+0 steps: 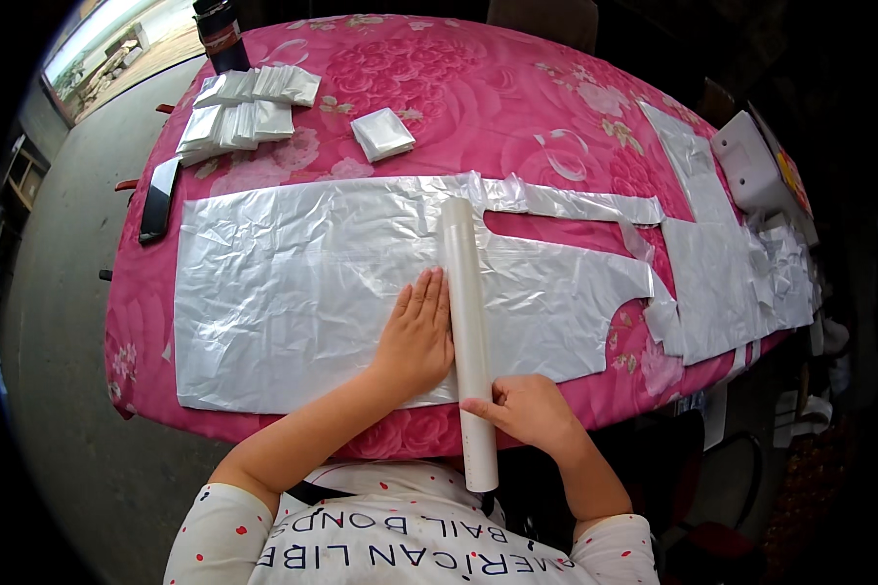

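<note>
Tube (468, 351), pale and straight, lies across a silvery plastic bag (283, 292) on a pink-covered table (263, 51), its near end poking past the table edge toward the wearer's white shirt (400, 497). From where I stand, its long axis runs from the person outward, the far end leaning slightly left and stopping just short of the bag's far edge. The bag's own length goes crosswise under the tube: plain body to the left of it, cut-out strap end pointing right.

At the tube's near part, the right hand (537, 414) has its thumb laid on top and fingers curled by the right side; whether any reach underneath, I can't tell. Farther along, just left of the tube, the left hand (417, 336) presses palm down on the bag, fingers straight and together, pinching nothing.

To do this well, I'd say, set the tube square to the bag's long edges, steady it with light thumb pressure, and stroke the flat palm leftward away from it, since creases remain in the film there.

Well right of the tube is another bag (717, 283); well left, a phone (159, 202). Beyond its far end, to the left, sit a folded packet (382, 134), then stacks of folded bags (229, 125) and a dark bottle (219, 39).
</note>
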Demonstrator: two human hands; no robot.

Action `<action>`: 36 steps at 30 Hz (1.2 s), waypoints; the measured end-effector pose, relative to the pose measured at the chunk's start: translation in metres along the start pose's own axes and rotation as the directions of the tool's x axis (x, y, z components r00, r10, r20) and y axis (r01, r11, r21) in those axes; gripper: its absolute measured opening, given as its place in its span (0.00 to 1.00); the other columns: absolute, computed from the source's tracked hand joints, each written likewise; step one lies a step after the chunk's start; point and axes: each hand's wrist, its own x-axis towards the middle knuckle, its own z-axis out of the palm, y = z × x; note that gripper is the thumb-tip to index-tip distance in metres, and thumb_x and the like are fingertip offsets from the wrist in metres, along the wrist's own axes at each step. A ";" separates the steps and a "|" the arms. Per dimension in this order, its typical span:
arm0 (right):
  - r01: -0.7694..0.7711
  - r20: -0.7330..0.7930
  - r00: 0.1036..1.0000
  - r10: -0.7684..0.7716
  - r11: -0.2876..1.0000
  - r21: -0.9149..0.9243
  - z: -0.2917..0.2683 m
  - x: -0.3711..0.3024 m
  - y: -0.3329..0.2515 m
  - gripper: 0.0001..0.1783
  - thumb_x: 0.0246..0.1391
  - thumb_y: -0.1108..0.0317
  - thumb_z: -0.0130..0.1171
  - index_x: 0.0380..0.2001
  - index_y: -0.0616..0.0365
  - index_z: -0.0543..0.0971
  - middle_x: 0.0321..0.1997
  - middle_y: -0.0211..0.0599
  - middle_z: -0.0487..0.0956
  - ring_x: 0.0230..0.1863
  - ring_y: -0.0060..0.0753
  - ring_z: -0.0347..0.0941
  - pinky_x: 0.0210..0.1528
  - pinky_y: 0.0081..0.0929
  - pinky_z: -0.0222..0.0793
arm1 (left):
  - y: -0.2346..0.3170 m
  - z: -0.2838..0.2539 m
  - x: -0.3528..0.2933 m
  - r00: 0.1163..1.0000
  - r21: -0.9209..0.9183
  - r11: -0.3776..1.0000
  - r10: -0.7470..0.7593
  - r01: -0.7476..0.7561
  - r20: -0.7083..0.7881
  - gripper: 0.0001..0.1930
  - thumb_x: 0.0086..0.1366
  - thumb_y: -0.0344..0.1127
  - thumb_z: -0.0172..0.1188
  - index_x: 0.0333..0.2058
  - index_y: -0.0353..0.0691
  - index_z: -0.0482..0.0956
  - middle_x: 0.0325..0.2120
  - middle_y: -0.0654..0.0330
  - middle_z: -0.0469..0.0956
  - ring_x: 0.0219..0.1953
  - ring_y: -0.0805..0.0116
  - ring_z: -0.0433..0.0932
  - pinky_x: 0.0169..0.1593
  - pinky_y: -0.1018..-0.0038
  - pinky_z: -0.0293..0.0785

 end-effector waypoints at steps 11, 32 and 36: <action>0.057 -0.130 0.983 0.131 0.449 0.892 -0.059 0.195 0.016 0.25 0.52 0.46 0.53 0.30 0.62 0.75 0.30 0.39 0.77 0.32 0.34 0.74 0.34 0.31 0.69 | 0.000 -0.002 0.004 0.999 -0.038 0.999 0.012 -0.011 0.035 0.29 0.60 0.37 0.37 0.57 0.21 0.54 0.60 0.38 0.51 0.64 0.45 0.48 0.65 0.58 0.40; 0.835 -0.773 0.550 -0.318 0.219 0.504 -0.093 0.153 -0.102 0.20 0.63 0.65 0.41 0.54 0.64 0.66 0.54 0.40 0.71 0.54 0.29 0.67 0.58 0.24 0.58 | 0.001 -0.001 0.001 0.999 -0.003 0.999 0.036 -0.036 0.028 0.29 0.60 0.38 0.38 0.55 0.20 0.57 0.58 0.38 0.55 0.63 0.46 0.51 0.65 0.57 0.42; 0.826 -0.553 0.536 -0.638 0.531 0.188 0.023 0.173 -0.190 0.12 0.55 0.66 0.47 0.33 0.65 0.72 0.39 0.54 0.74 0.45 0.56 0.68 0.46 0.39 0.64 | -0.005 0.009 -0.002 0.979 0.044 0.992 0.123 -0.117 -0.164 0.31 0.61 0.42 0.41 0.56 0.21 0.56 0.58 0.34 0.52 0.63 0.45 0.50 0.65 0.56 0.41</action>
